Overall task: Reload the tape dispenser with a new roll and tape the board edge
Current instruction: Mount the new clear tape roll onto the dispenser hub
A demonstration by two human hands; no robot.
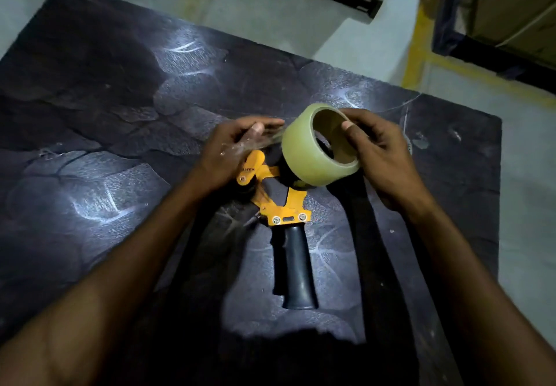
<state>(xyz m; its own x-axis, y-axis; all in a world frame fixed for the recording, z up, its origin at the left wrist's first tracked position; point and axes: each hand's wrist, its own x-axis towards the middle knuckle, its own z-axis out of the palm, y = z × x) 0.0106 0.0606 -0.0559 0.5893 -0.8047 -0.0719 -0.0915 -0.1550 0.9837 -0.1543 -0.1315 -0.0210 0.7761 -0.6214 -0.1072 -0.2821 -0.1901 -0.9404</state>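
A yellow tape dispenser (281, 205) with a dark handle lies flat on the dark board (105, 115), its handle pointing toward me. Just above its head, my right hand (379, 157) holds a roll of clear tape (304, 151), thumb hooked inside the cardboard core. My left hand (231, 151) pinches the loose end of the tape, a short clear strip stretched from the roll's left side. The roll hides part of the dispenser's head.
The board's right edge (498, 205) and far edge border a pale concrete floor (526, 235). Yellow floor lines (418, 39) run at the upper right beside stacked cardboard on a pallet (511, 9).
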